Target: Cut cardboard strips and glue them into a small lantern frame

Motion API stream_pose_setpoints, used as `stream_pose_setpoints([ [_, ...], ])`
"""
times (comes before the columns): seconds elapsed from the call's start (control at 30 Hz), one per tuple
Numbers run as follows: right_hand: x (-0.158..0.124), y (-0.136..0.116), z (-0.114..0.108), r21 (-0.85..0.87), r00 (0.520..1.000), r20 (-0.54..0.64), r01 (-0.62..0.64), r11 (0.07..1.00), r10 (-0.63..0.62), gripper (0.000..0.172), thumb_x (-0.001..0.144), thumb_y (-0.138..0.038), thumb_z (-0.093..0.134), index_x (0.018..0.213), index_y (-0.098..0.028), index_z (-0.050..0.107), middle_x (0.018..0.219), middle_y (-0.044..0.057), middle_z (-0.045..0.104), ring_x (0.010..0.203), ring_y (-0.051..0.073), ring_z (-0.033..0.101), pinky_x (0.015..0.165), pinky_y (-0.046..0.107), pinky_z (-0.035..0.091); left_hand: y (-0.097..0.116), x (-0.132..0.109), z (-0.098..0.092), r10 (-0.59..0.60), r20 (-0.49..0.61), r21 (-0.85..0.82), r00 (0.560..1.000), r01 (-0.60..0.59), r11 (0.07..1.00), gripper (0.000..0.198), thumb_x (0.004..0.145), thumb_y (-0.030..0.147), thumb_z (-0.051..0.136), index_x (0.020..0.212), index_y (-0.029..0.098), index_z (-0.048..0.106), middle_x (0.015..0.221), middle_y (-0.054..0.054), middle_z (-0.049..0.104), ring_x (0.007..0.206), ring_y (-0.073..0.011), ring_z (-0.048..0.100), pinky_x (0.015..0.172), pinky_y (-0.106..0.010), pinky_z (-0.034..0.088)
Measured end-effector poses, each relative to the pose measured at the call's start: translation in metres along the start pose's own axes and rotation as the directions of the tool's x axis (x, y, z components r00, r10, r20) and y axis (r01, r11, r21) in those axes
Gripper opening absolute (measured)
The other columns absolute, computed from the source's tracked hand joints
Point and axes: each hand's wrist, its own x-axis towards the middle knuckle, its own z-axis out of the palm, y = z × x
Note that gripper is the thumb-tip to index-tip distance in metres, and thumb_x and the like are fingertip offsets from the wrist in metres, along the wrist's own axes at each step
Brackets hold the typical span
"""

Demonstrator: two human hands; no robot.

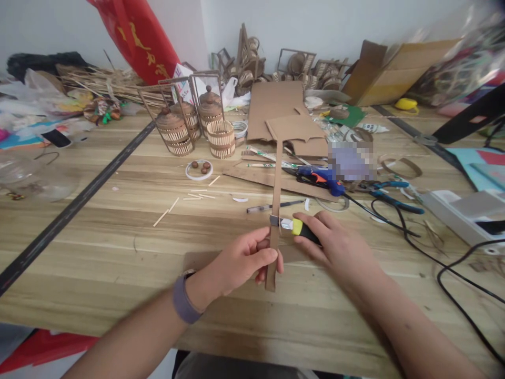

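My left hand (252, 255) pinches a long narrow brown strip (276, 195) near its lower end, thumb in front and fingers behind. The strip points away from me toward a piece of cardboard (295, 129); whether the two are joined I cannot tell. In my right hand (325, 239) is a utility knife (302, 229) with a black and yellow handle. Its blade end meets the strip just above my left fingers, where a small grey piece (274, 220) crosses the strip. Beyond my hands a pen (275, 206) lies on the wooden table (130, 284).
Small slatted wooden buckets (221, 139) stand at the back left, near a white ring (199, 169) holding several brown beads. Thin sticks (165, 211) lie left of centre. To the right are a blue glue gun (323, 176), pliers (394, 197), black cables (406, 231) and a white box (465, 216).
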Motion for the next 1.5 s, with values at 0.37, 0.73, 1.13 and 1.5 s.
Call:
stream_pose_setpoints([
  [0.37,-0.001,0.007,0.001,0.024,1.000,0.001,-0.029,0.999,0.029,0.044,0.099,-0.051,0.036,0.114,-0.020,0.063,0.086,0.009,0.063,0.070,0.022,0.062,0.057,0.031,0.046,0.001,-0.003,0.001,-0.043,0.042,0.019,0.998,0.042,0.999,0.036,0.091,0.033,0.054,0.122,0.014,0.057,0.075,0.000,0.061,0.049,-0.0048,0.044,0.046,-0.017,0.038],
  [0.73,-0.003,0.028,0.003,0.082,0.961,-0.073,-0.262,0.962,0.268,0.047,0.099,-0.051,0.034,0.118,-0.018,0.060,0.099,0.012,0.066,0.084,0.026,0.065,0.067,0.036,0.049,-0.005,-0.001,0.000,-0.021,-0.064,-0.077,0.998,0.016,0.997,0.045,0.089,0.039,0.061,0.125,0.013,0.054,0.079,-0.003,0.068,0.052,-0.0062,0.047,0.049,-0.020,0.038],
  [1.13,-0.004,-0.006,-0.005,0.072,0.974,-0.022,0.225,0.972,-0.224,0.047,0.100,-0.051,0.036,0.119,-0.017,0.062,0.083,0.007,0.061,0.069,0.019,0.062,0.059,0.029,0.048,0.003,0.003,-0.012,0.139,-0.490,0.027,0.860,-0.145,0.989,0.023,0.089,0.035,0.059,0.096,0.013,0.061,0.075,0.000,0.062,0.057,-0.0091,0.059,0.052,-0.021,0.051],
  [1.5,-0.005,-0.010,-0.001,-0.026,0.957,-0.018,0.288,0.957,-0.288,0.048,0.099,-0.052,0.037,0.118,-0.017,0.063,0.079,0.005,0.059,0.064,0.017,0.058,0.059,0.029,0.043,0.001,0.004,-0.013,0.144,-0.494,0.097,0.857,-0.110,0.989,0.026,0.091,0.039,0.055,0.088,0.014,0.060,0.068,0.000,0.061,0.059,-0.0124,0.060,0.052,-0.023,0.053],
])
